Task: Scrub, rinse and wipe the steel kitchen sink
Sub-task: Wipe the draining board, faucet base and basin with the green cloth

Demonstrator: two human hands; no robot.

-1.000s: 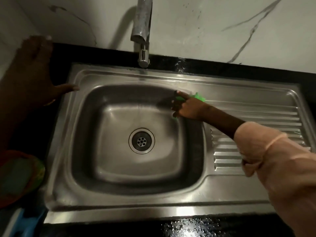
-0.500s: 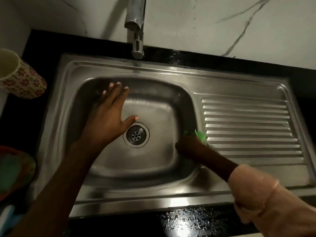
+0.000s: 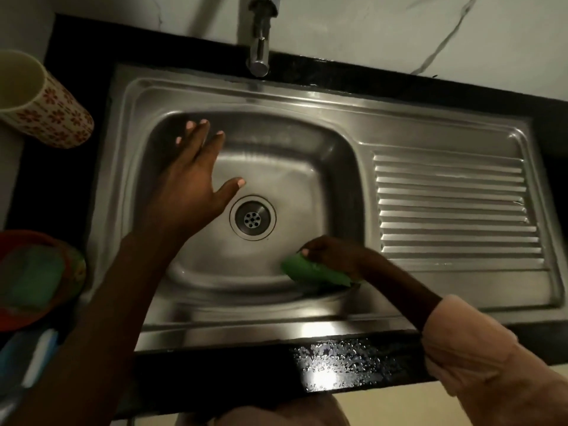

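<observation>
Two hands are down in the basin of the rectangular stainless steel kitchen sink [image 3: 307, 96], which is set into a black stone worktop [image 3: 338, 367]. The left hand [image 3: 187, 186] is released, its fingers straight and spread, the thumb pointing toward the round steel drain strainer [image 3: 252, 218] just beside it; whether the palm touches the basin floor cannot be told. The right hand [image 3: 333, 255] grasps a green scrubbing sponge [image 3: 313, 272], fingers curled over its top, and the sponge lies against the basin's front right corner, near the drain. A rolled-up pale pink sleeve [image 3: 479, 358] covers the right forearm above the worktop's wet front edge. To the right of the basin is the sink's ribbed draining board [image 3: 455, 210]. A chrome tap spout [image 3: 259, 35] hangs above the back rim of the sink, in front of a white marbled wall. On the left, a cream cup with a red flower pattern [image 3: 46, 112] stands on the worktop, and nearer the front a red bowl-like container [image 3: 37, 278] holds something green, too blurred to identify.
</observation>
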